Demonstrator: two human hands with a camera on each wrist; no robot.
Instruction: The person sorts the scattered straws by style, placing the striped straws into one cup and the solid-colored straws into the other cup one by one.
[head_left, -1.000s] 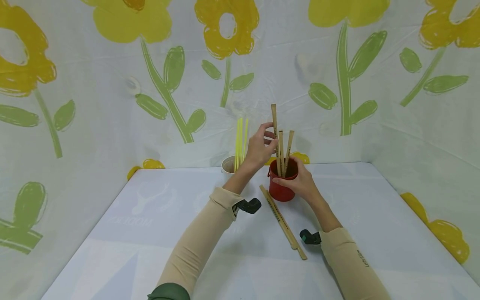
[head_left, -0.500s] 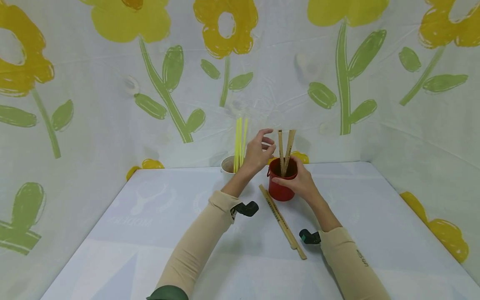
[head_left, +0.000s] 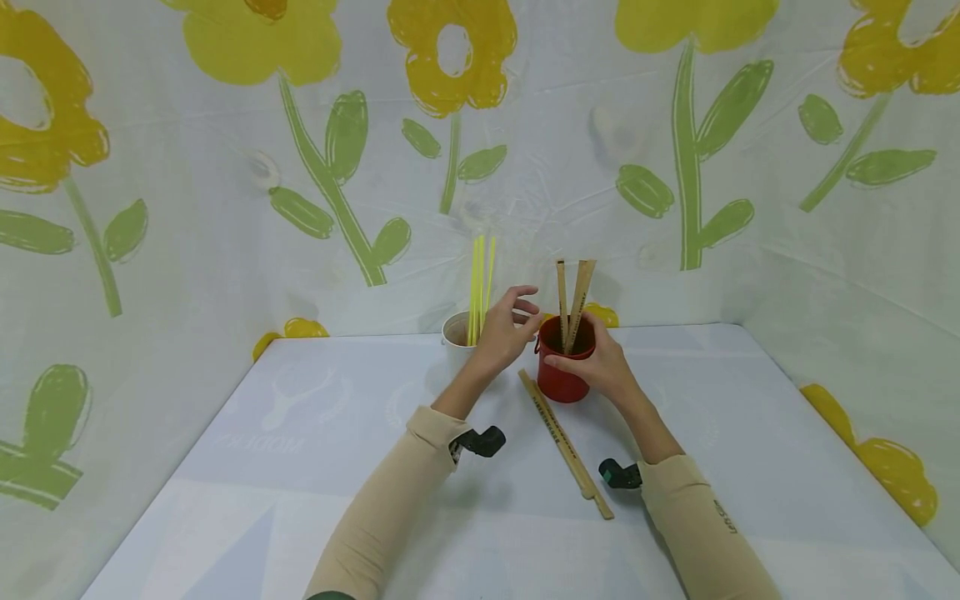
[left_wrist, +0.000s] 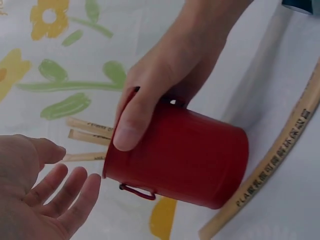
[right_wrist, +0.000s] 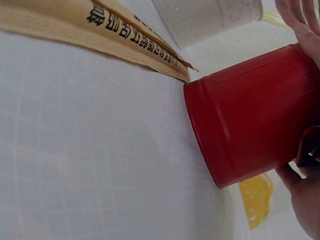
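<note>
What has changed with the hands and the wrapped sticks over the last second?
The left hand let go of the paper-wrapped stick it held above the red cup, which now stands in the cup with the others. The hand, now empty, has dropped back towards the white cup. The right hand still grips the red cup; the wrapped sticks on the table have not moved.
</note>
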